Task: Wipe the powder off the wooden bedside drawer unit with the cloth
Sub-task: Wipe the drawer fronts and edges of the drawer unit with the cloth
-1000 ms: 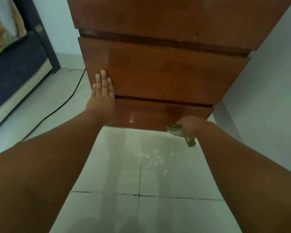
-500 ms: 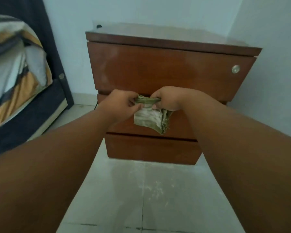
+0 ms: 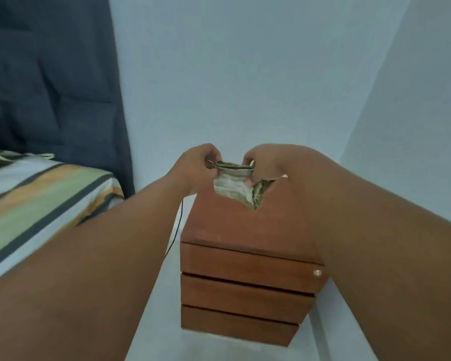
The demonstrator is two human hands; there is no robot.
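Note:
The wooden bedside drawer unit [image 3: 242, 282] stands below me against the wall, its brown top and three drawer fronts in view. A small greenish-white cloth [image 3: 236, 187] hangs in the air above the back of the unit's top. My left hand [image 3: 201, 162] pinches its upper left edge and my right hand [image 3: 268, 162] pinches its upper right edge, so the cloth is stretched between them. My right forearm hides the right part of the top. No powder can be made out on the wood from here.
A bed with a striped sheet [image 3: 37, 194] and a dark blue headboard [image 3: 50, 82] lies on the left. A black cable [image 3: 176, 230] runs down between bed and unit. Pale walls meet in a corner on the right [image 3: 349, 126]. A round metal fitting [image 3: 317, 272] sits on the top drawer.
My view has risen from the lower drawers to above the unit. My left hand left the drawer front and took the cloth together with my right hand; both lifted it above the top.

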